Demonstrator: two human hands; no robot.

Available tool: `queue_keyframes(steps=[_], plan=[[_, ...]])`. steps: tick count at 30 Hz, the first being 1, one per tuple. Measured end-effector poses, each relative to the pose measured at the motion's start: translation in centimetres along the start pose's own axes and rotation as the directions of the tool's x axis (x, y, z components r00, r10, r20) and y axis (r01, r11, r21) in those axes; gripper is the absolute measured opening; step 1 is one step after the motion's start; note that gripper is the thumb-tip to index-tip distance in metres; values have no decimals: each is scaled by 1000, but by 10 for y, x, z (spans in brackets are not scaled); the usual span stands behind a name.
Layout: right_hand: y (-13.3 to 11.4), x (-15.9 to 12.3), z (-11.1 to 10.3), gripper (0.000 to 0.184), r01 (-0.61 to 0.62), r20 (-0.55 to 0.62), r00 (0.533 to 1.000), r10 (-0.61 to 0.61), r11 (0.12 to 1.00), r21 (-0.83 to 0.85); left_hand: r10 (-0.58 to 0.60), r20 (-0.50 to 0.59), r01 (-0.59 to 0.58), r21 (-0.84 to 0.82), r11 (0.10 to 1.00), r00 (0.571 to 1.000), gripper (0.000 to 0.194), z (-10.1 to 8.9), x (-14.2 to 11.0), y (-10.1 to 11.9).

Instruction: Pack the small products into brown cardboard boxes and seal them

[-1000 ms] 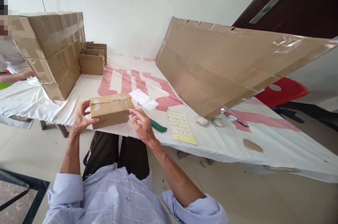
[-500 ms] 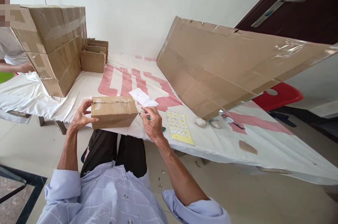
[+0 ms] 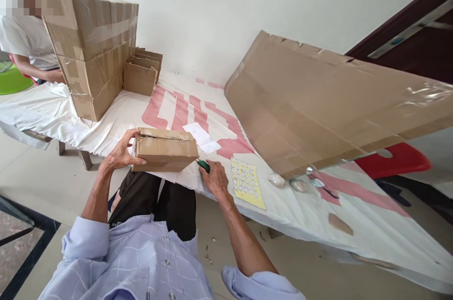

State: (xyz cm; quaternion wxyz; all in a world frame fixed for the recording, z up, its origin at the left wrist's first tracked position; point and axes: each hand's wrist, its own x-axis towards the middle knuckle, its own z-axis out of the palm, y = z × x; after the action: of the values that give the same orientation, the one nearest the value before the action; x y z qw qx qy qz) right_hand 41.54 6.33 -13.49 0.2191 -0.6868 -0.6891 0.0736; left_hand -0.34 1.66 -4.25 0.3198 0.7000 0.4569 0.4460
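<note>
My left hand (image 3: pixel 122 151) grips the left end of a small cardboard box (image 3: pixel 166 149), thumb on its near side and fingers at the top corner. The box rests by the near edge of the cloth-covered table, and a dark, uneven slit runs along its taped top. My right hand (image 3: pixel 215 177) is closed around a green-handled tool (image 3: pixel 203 165), just off the box's right end. What the tool's working end looks like is too small to tell. Behind the box lies a white paper slip (image 3: pixel 202 138).
Stacked taped cartons (image 3: pixel 102 40) and smaller open boxes (image 3: pixel 141 76) stand at the left. A large cardboard panel (image 3: pixel 300 102) leans at the right. Near it lie a yellow card (image 3: pixel 247 186) with pale pieces and two tape rolls (image 3: pixel 276 180). A co-worker (image 3: pixel 28 45) sits far left.
My right hand has closed on the green handle, which lay on the cloth under it, and brought it near the box's right end. My left hand still grips the box. The view has shifted.
</note>
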Motion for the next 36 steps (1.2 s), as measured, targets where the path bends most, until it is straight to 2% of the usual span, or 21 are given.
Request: queue_keyframes(steps=[2,5,7,9,13,18,21,24,27,30,33,36], plan=[[-4,2,0,47,33,-100,995,-15,982,184,-12,2,12,-40,999,1000,118,3,-4,-7],[-23,3,-7,54,111,-183,983,-26,874,473,-59,-4,58,-147,987,998,138,9,-10,-23],[-41,2,-16,57,167,-211,976,-51,796,582,-110,1,107,-204,973,994,150,13,-13,-33],[-57,-1,-27,56,219,-236,968,-87,750,624,-150,13,149,-231,962,989,154,17,-16,-40],[-75,-6,-45,51,271,-253,957,-140,738,618,-141,-23,134,-187,973,990,140,25,-20,-38],[-83,-4,-60,50,314,-316,935,-161,790,526,-83,-126,67,-126,990,989,132,40,-20,-16],[-102,-4,-80,44,423,-413,879,-240,792,441,-19,-162,10,-54,998,987,129,47,-16,1],[-137,-10,-109,34,589,-475,776,-415,747,309,43,-171,-39,31,999,984,126,54,-9,18],[-176,-15,-135,22,728,-393,670,-630,662,179,69,-168,-53,96,994,983,126,61,-4,33],[-203,-14,-146,17,827,-189,560,-806,559,64,68,-165,-46,132,990,984,127,67,-1,45],[-214,-5,-147,16,877,7,479,-878,478,-45,64,-167,-39,150,988,984,125,71,0,51],[-218,6,-145,12,893,131,445,-886,429,-137,46,-168,-20,152,988,985,124,74,2,54]])
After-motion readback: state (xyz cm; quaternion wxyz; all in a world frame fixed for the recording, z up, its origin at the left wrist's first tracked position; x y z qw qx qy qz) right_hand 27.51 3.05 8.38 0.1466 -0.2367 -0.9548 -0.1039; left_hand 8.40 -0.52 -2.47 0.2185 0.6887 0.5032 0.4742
